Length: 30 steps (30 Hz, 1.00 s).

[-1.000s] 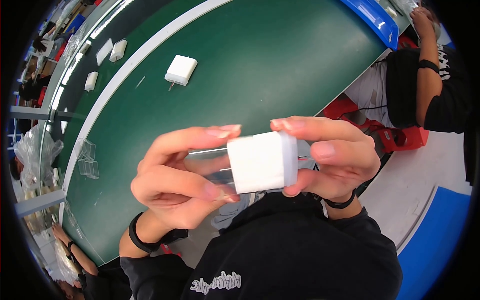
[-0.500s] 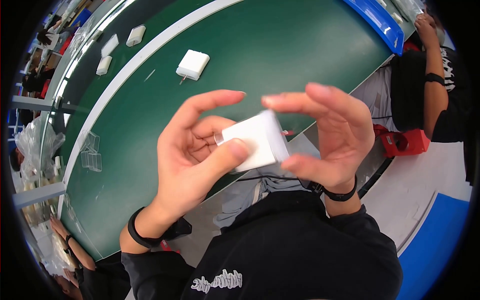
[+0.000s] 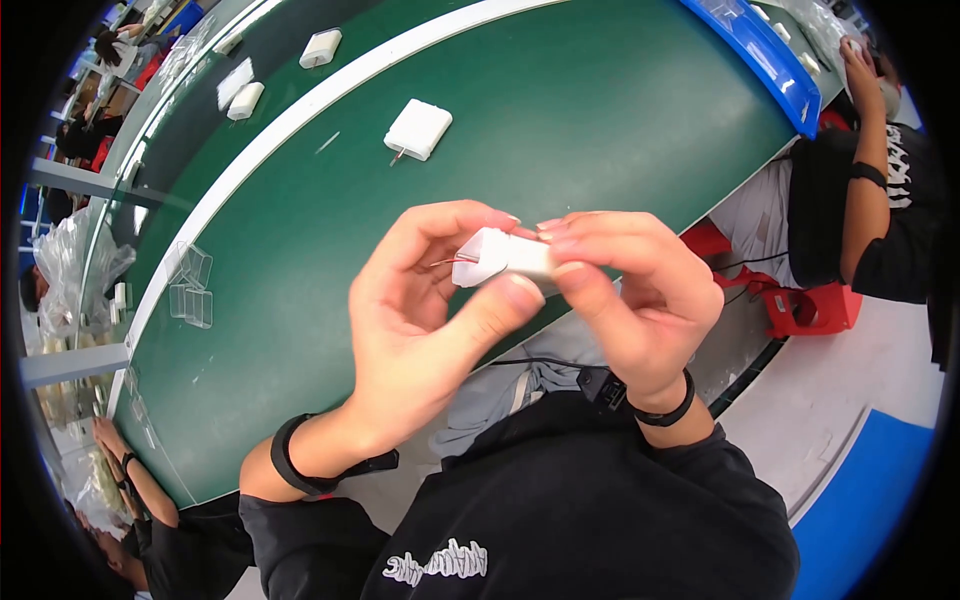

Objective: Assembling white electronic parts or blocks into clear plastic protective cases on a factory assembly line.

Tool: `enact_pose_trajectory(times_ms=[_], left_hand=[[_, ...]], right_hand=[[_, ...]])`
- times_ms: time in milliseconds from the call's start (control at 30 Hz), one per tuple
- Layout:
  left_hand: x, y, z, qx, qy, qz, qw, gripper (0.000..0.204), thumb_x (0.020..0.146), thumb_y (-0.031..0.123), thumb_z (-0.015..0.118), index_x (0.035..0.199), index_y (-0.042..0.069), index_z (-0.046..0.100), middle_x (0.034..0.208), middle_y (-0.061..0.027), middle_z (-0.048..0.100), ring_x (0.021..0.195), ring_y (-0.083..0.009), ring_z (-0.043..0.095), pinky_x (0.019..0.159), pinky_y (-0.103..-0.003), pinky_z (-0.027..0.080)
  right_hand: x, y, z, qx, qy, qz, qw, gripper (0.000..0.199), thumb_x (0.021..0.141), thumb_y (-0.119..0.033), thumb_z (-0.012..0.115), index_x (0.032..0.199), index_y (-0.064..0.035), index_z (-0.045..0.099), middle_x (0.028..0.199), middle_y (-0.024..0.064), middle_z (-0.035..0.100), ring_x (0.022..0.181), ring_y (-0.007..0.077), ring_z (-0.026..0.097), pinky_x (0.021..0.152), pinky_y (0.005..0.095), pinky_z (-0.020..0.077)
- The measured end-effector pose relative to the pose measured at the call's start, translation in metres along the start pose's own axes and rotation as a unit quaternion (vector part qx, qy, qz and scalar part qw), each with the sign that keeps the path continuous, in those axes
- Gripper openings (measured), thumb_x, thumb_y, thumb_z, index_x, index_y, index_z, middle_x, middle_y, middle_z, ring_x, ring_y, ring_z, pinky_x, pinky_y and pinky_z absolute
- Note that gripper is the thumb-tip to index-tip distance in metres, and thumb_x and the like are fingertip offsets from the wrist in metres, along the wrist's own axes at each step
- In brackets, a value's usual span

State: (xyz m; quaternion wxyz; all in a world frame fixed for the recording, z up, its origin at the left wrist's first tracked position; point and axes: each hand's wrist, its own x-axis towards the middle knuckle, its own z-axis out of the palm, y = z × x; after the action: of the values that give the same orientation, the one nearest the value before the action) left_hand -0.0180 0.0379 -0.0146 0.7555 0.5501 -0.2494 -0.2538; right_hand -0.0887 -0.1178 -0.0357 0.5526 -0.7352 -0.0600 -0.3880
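A white block with thin red wires at one end (image 3: 528,258) is held between my two hands, above the near edge of the green table (image 3: 300,380). My left hand (image 3: 425,310) grips its wired end, the thumb along the near side and the fingers curled behind. On the block's other end the fingers and thumb of my right hand (image 3: 640,295) are closed. A pale flap or sleeve shows around the wired end; its exact form is unclear. Farther off on the table lies a similar white block (image 3: 420,130) with a short lead.
Clear plastic cases (image 3: 190,305) lie at the table's left, by a white rail (image 3: 230,145). Beyond the rail are more white blocks (image 3: 320,48). A blue tray (image 3: 760,65) stands far right, near a co-worker's arm (image 3: 872,190). A red stool (image 3: 815,310) is on the floor.
My right hand, spread around the block before, is now closed on its end. The block has been turned, so the red wires now show at its left.
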Motion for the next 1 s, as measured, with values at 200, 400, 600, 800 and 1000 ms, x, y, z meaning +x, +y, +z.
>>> enact_pose_trajectory(times_ms=[200, 400, 600, 800, 1000], left_hand=[[-0.005, 0.004, 0.008, -0.118, 0.032, -0.066, 0.990, 0.034, 0.080, -0.005, 0.064, 0.111, -0.004, 0.050, 0.108, -0.0129, 0.057, 0.101, -0.0186, 0.058, 0.086, -0.031, 0.048], [-0.010, 0.002, 0.005, -0.113, 0.016, 0.007, 0.993, 0.034, 0.081, -0.006, 0.063, 0.112, -0.005, 0.049, 0.108, -0.0144, 0.059, 0.101, -0.0166, 0.058, 0.088, -0.029, 0.048], [-0.010, 0.003, 0.011, -0.138, 0.007, 0.007, 0.990, 0.034, 0.082, -0.008, 0.061, 0.113, -0.006, 0.048, 0.108, -0.0155, 0.059, 0.101, -0.0172, 0.058, 0.089, -0.030, 0.048], [-0.009, 0.004, 0.007, -0.082, -0.020, 0.057, 0.995, 0.035, 0.081, -0.008, 0.060, 0.114, -0.009, 0.049, 0.108, -0.0192, 0.060, 0.099, -0.0200, 0.059, 0.088, -0.032, 0.048], [-0.004, 0.003, 0.001, 0.035, -0.027, 0.113, 0.993, 0.024, 0.078, -0.009, 0.063, 0.102, -0.008, 0.061, 0.105, -0.0197, 0.062, 0.094, -0.0218, 0.061, 0.082, -0.031, 0.049]], right_hand=[[0.006, -0.003, 0.013, 0.256, 0.040, 0.001, 0.966, 0.029, 0.090, -0.028, 0.052, 0.095, 0.0000, 0.058, 0.090, 0.0117, 0.061, 0.091, 0.0265, 0.061, 0.080, 0.0373, 0.0484], [0.011, -0.014, 0.015, 0.511, -0.020, 0.028, 0.859, 0.044, 0.095, -0.051, 0.035, 0.089, -0.0106, 0.052, 0.078, 0.0041, 0.056, 0.083, 0.0208, 0.057, 0.080, 0.0362, 0.0375], [0.010, -0.018, 0.023, 0.491, 0.030, -0.008, 0.871, 0.043, 0.095, -0.048, 0.036, 0.081, -0.0103, 0.051, 0.069, 0.0022, 0.051, 0.072, 0.0170, 0.055, 0.073, 0.0330, 0.0371], [0.010, -0.019, 0.016, 0.510, 0.053, 0.028, 0.858, 0.046, 0.097, -0.045, 0.032, 0.072, -0.0100, 0.049, 0.067, 0.0020, 0.050, 0.060, 0.0146, 0.049, 0.068, 0.0325, 0.0361], [0.005, -0.013, 0.013, 0.491, 0.021, -0.014, 0.871, 0.057, 0.099, -0.045, 0.014, 0.079, -0.0051, 0.050, 0.074, 0.0039, 0.051, 0.060, 0.0189, 0.052, 0.069, 0.0378, 0.0406]])
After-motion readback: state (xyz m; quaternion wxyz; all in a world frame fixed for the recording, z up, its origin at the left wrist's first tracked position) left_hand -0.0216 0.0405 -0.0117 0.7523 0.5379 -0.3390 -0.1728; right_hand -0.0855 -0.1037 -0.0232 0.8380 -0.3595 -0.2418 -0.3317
